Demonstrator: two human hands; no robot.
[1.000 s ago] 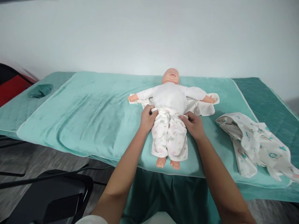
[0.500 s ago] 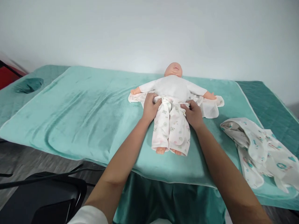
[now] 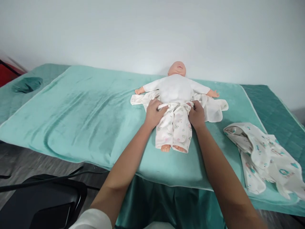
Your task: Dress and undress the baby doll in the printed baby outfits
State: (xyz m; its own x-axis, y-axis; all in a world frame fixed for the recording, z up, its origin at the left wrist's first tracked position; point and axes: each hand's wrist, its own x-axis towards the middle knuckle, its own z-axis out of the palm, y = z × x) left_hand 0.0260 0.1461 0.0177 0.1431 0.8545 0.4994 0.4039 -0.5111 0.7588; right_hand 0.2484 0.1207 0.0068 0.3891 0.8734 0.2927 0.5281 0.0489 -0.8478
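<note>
A baby doll (image 3: 175, 87) lies on its back, head toward the wall, arms spread wide. White printed pants (image 3: 173, 127) cover its legs, with the feet (image 3: 166, 148) poking out of the cuffs. My left hand (image 3: 154, 114) is closed on the waistband at the doll's hip on the left. On the other side my right hand (image 3: 196, 115) grips the same waistband, thumb inward. The doll's torso is white cloth. Beneath its arms and back a pale printed shirt (image 3: 214, 108) is spread out flat.
A crumpled white cloth with teal prints (image 3: 264, 156) lies at the right of the green-covered bed (image 3: 95, 111). The bed has a face hole (image 3: 27, 85) at its left end. Below it on the left stands a black chair (image 3: 43, 203). A white wall (image 3: 152, 35) rises behind.
The legs and pant cuffs have shifted slightly up toward the head. Its torso has moved a little, and the waistband is now stretched between my hands, which still grip it.
</note>
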